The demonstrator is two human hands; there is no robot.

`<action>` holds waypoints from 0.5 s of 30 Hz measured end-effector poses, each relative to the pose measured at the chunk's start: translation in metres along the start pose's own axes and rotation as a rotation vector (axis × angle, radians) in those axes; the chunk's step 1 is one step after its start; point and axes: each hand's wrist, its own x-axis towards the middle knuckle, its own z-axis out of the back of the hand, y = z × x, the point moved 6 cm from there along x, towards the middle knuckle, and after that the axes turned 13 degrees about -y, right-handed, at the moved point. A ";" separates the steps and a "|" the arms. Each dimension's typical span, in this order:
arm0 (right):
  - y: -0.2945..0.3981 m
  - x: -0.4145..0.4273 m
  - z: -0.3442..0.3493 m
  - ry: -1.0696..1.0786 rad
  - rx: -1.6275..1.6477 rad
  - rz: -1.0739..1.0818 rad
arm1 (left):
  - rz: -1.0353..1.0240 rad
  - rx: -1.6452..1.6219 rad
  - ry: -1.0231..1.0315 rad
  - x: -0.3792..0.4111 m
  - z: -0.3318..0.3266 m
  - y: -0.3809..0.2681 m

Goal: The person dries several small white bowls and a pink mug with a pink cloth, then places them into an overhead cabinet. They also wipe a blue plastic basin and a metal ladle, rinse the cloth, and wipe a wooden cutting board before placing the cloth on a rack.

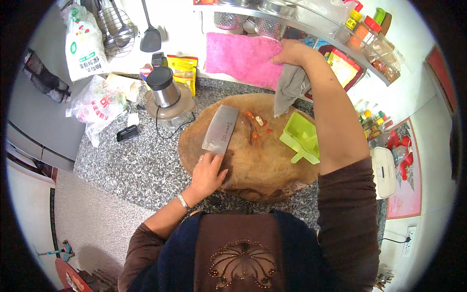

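My left hand grips the handle of a cleaver, whose broad blade lies flat on the left part of a thick wooden chopping board. My right hand is stretched up to the rack and pinches the right edge of a pink towel. Beside that hand a grey cloth hangs down to the board's far edge. Red and orange scraps and a pale piece lie mid-board. Partly behind my right forearm, a green plastic tray with a handle rests on the board.
A small food chopper with a steel top and a cord stands left of the board, near a yellow packet and plastic bags. Above is a metal shelf with jars. A white container stands at the right.
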 end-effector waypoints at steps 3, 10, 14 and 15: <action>-0.004 0.005 -0.004 0.006 -0.042 -0.027 | 0.045 0.017 0.055 -0.008 -0.006 0.006; -0.017 0.003 -0.009 -0.306 0.052 0.016 | 0.057 0.002 0.122 -0.013 -0.017 0.015; -0.009 0.006 -0.005 -0.218 -0.015 -0.011 | 0.061 -0.022 0.074 -0.012 -0.011 0.015; -0.010 0.007 -0.006 -0.154 -0.054 -0.026 | 0.071 -0.032 0.079 -0.012 -0.011 0.015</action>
